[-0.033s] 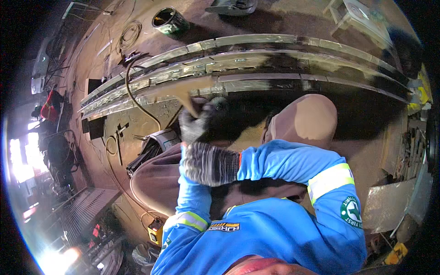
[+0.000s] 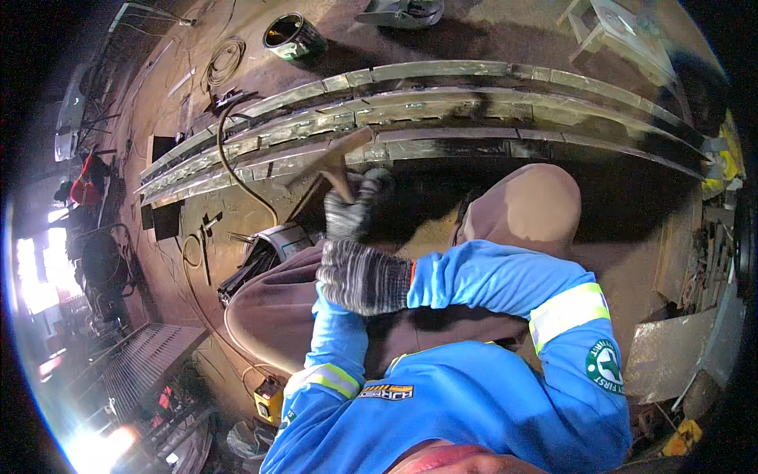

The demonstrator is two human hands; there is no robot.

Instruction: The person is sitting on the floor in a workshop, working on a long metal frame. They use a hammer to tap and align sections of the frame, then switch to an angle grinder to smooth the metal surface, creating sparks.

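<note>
My left hand, in a grey-and-black striped knit glove, is closed round the handle of a chipping hammer. The hammer's long, thin head slants across the near metal bar, with one end tapering toward the left; whether it touches the bar I cannot tell. My right hand, gloved the same way, crosses in front of my body and is wrapped over my left wrist, which it largely hides. Just beyond both hands lie long metal bars in rows, curved by the lens. Dark shadow covers the ground right of the left hand.
An open can and a welding mask stand beyond the bars. Beside my left knee is a container of thin rods. A cable arches over the bars' left part. A metal plate lies at right.
My left hand has shifted slightly right with the hammer, whose head now tilts more steeply. My right hand has moved a little with the wrist it clasps.
</note>
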